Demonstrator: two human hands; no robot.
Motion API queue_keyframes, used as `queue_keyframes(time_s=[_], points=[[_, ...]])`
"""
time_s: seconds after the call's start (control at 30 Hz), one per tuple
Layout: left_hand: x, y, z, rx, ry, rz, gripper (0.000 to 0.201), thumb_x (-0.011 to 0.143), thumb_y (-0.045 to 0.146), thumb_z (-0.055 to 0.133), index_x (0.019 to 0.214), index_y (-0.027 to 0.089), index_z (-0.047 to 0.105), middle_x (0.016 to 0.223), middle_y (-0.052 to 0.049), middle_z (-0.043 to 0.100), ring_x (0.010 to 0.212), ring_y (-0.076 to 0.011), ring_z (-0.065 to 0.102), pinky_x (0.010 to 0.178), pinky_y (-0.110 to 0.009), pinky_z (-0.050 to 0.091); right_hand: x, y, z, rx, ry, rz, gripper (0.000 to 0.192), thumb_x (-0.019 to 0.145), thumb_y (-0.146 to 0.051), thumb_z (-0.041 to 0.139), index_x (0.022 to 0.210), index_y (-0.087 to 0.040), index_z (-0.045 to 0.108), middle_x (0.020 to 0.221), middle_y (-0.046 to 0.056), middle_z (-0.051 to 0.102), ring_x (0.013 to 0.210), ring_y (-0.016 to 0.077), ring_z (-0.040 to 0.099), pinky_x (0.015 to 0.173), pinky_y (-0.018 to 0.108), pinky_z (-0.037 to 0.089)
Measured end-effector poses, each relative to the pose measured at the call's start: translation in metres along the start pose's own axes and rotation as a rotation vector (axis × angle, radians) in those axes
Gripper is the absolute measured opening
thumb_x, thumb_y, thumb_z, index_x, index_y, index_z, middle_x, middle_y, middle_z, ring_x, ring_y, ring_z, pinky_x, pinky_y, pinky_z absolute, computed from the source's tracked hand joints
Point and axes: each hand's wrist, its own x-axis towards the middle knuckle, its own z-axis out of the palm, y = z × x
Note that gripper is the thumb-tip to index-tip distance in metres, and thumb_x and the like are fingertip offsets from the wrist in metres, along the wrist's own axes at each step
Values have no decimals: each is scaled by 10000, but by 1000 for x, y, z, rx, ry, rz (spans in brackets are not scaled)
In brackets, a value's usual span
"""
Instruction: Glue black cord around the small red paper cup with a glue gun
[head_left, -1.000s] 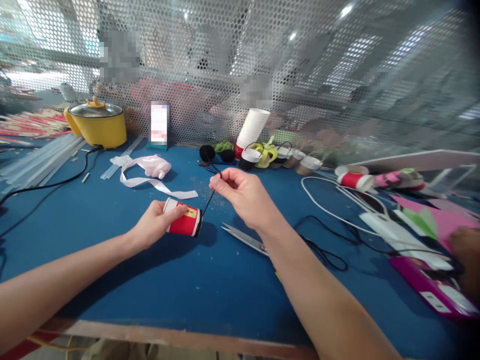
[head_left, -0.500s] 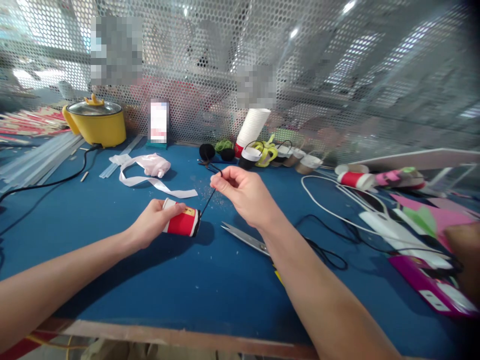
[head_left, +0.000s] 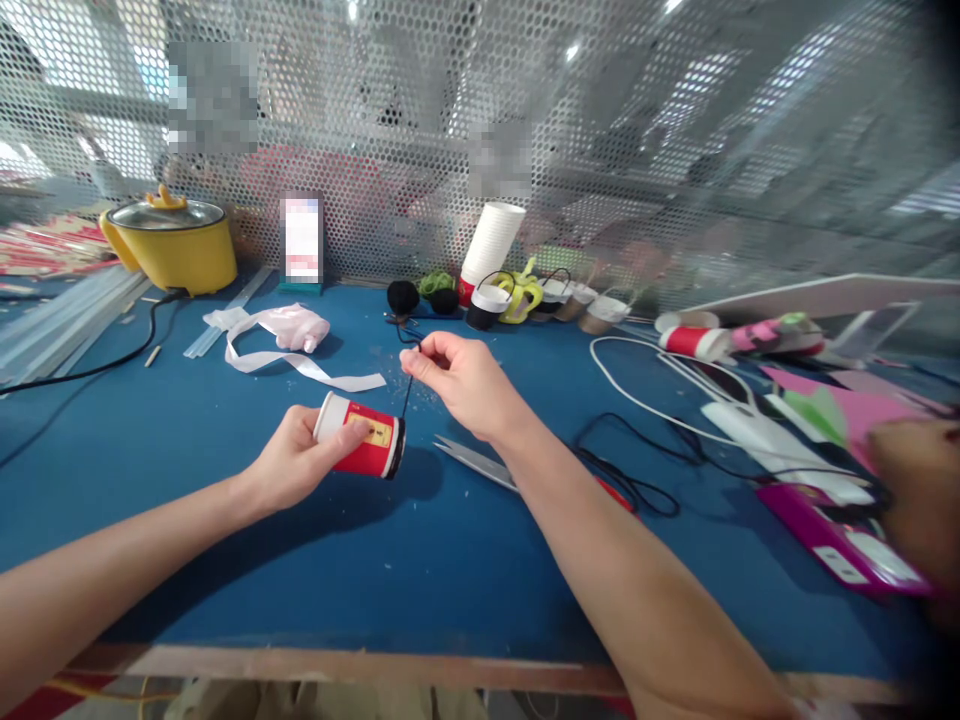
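My left hand (head_left: pixel 300 455) is closed around a red and white paper cup (head_left: pixel 369 452), which lies tilted on its side above the table with black cord round its right end. The thumb rests over a yellow label on the cup. A strand of black cord (head_left: pixel 407 396) runs up from that end to my right hand (head_left: pixel 454 380), which pinches it between thumb and fingertips. Beyond the fingers the cord leads back toward a black ball of yarn (head_left: pixel 403 297). Scissors (head_left: pixel 476 463) lie under my right forearm, blades pointing left, handles partly hidden.
Behind stand a yellow electric pot (head_left: pixel 176 245), a phone (head_left: pixel 301 240), stacked paper cups (head_left: pixel 491 245) and small handled cups (head_left: pixel 489 302). White ribbon (head_left: pixel 300 365) lies left of centre. At right are loose black cord (head_left: pixel 637 485), a purple power strip (head_left: pixel 832 550) and another person's hand (head_left: pixel 911 470).
The cup has rolled slightly in my left hand, showing more of its yellow label. My right hand still pinches the cord, a little to the left. The whole view has shifted slightly.
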Motion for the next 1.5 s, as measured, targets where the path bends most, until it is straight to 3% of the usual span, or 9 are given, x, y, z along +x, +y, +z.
queue_keyframes(time_s=[0.17, 0.4, 1.1, 1.27, 1.4, 1.5], points=[[-2, 1, 1, 43, 6, 57, 370, 669, 459, 614, 498, 132, 592, 453, 5, 521, 410, -67, 372, 390, -189, 323, 0, 1, 2, -3, -8, 16, 267, 784, -371, 528, 612, -174, 477, 543, -47, 424, 497, 80, 326, 497, 235, 298], [-3, -1, -2, 153, -15, 255, 373, 753, 346, 556, 443, 142, 514, 397, 40, 383, 387, -46, 252, 348, -181, 235, -1, 2, 6, -13, -25, 37, 258, 774, -357, 536, 601, -175, 480, 536, -51, 422, 499, 82, 330, 499, 238, 288], [-4, -4, -4, 227, -20, 511, 349, 810, 245, 508, 478, 136, 506, 402, 53, 344, 377, -42, 239, 341, -183, 212, -7, 3, 13, -61, -164, 136, 250, 778, -323, 519, 589, -171, 458, 553, -47, 421, 530, 89, 358, 513, 233, 269], [-4, -5, -5, 171, 1, 462, 355, 795, 260, 532, 463, 136, 506, 409, 46, 370, 392, -44, 259, 360, -180, 240, -8, 3, 16, -55, -189, 170, 256, 779, -326, 522, 585, -169, 465, 540, -52, 411, 515, 85, 334, 504, 233, 256], [-2, -7, -2, -53, 74, 267, 320, 744, 336, 598, 503, 127, 579, 445, 22, 483, 405, -52, 345, 384, -175, 298, -7, 10, 24, 23, -146, 188, 284, 771, -333, 533, 555, -179, 431, 517, -65, 377, 485, 77, 321, 497, 226, 269], [4, -4, 0, -294, 173, 96, 271, 670, 380, 662, 598, 120, 639, 526, -5, 582, 466, -82, 466, 441, -181, 373, -4, 15, 24, -11, -80, 196, 256, 784, -363, 515, 610, -177, 494, 551, -34, 476, 509, 99, 419, 512, 234, 317]])
